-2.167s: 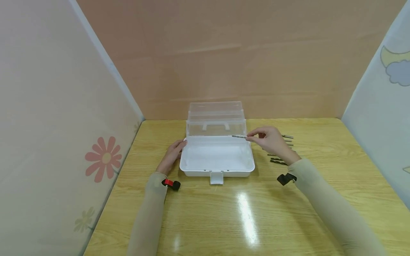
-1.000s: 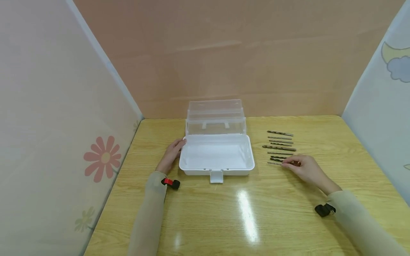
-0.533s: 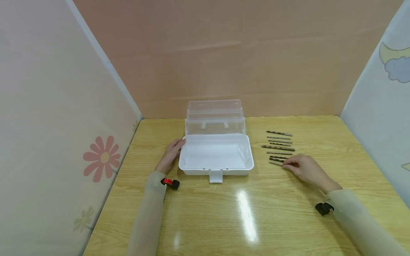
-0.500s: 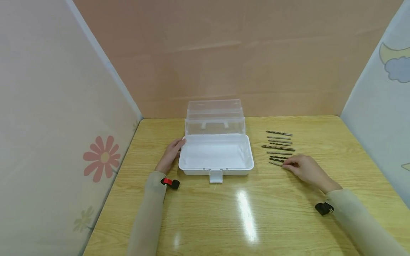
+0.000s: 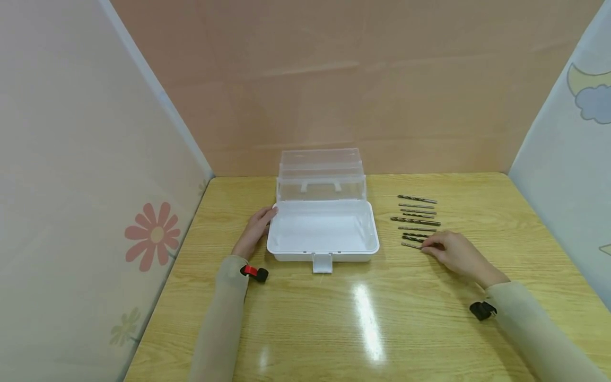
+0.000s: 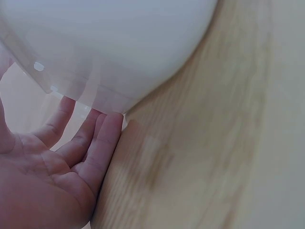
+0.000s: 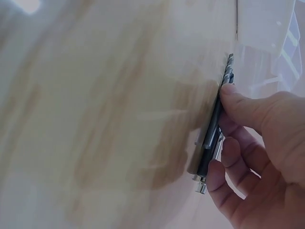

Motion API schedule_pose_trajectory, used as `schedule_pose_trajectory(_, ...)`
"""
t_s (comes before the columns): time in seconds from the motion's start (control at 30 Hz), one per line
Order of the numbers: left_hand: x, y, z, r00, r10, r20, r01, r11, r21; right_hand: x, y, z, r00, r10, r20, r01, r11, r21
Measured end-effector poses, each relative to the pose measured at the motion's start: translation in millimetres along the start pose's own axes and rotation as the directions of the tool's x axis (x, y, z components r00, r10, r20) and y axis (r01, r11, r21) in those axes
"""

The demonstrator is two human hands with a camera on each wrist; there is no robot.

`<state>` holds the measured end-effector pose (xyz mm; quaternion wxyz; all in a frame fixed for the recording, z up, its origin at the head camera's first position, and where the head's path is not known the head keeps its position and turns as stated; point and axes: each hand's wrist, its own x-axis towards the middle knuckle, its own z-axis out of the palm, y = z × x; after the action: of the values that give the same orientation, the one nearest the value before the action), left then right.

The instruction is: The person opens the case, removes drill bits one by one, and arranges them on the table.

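An open white plastic toolbox stands at the middle of the table. My left hand holds it at its left end, the thumb at the rim and the other fingertips against the outer wall. In the left wrist view those fingers touch the white wall. To the right of the toolbox, my right hand pinches a thin drill bit between thumb and fingers, at the near end of a row of drill bits. In the right wrist view the bit lies beside darker ones, its rear end below the thumb.
The clear lid with its carrying handle is tipped back behind the toolbox. A latch hangs at its front. Several bits lie roughly parallel, past my right hand. Walls stand left, right and behind the wood-grain table.
My right hand has moved from the toolbox's right rim, where it held a drill bit up, to the near end of the row with a bit low. My left hand stays.
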<state>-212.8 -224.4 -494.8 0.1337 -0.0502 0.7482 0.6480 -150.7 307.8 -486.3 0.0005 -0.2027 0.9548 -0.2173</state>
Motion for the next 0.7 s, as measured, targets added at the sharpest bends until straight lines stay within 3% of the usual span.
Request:
schedule_pose_trajectory(0.43, -1.7, 1.1, 0.0, 1.000, -0.018, -0.012, 0.018, 1.000, 0.003, -3, 0, -2, 0.999, 0.033, -0.014, -0.033, 0.999, 0.031)
schedule_pose_trajectory(0.7, -0.1, 1.4, -1.5, 1.000, -0.011, -0.016, 0.011, 1.000, 0.010, -4, -2, -20, 0.996, 0.082, -0.033, -0.079, 0.994, 0.078)
